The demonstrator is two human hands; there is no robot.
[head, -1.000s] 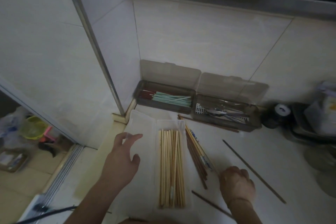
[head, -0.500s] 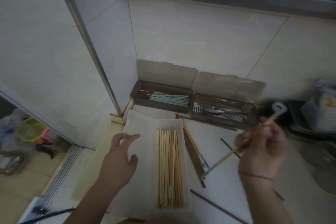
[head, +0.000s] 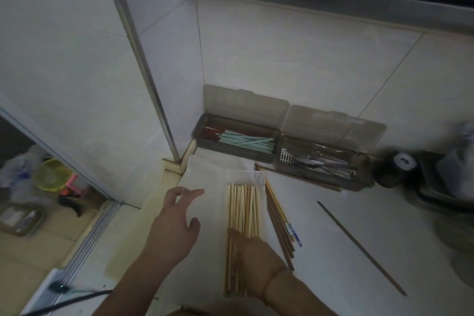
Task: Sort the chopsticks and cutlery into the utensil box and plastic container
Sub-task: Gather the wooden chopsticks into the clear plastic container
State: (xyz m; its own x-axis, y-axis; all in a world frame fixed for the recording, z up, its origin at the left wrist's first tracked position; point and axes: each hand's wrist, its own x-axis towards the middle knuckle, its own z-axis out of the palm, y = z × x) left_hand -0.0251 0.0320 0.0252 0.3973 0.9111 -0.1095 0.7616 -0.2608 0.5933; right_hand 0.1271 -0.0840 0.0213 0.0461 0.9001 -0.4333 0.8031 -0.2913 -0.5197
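A clear plastic container (head: 259, 176) lies open on the counter, its lid (head: 205, 187) flat to the left. It holds several light bamboo chopsticks (head: 243, 208). My right hand (head: 254, 256) lies over their near ends inside the container, its fingers hidden from me. My left hand (head: 177, 226) hovers over the lid with fingers spread and holds nothing. Dark brown chopsticks (head: 278, 223) lie beside the container's right wall. One dark chopstick (head: 359, 246) lies alone further right. The brown utensil box (head: 364, 185) stands against the wall, with teal and red chopsticks (head: 246, 140) on its left and cutlery (head: 320, 164) on its right.
A black round object with a white top (head: 402, 164) and a dark tray (head: 436, 195) stand at the right. The counter ends at the left by a metal door rail (head: 97, 226); a yellow basket (head: 50, 177) sits on the floor below. A black cable (head: 71, 296) crosses the near left.
My right hand has come down from the right, where it held a light chopstick raised, onto the chopsticks in the container. My left hand has stayed over the lid.
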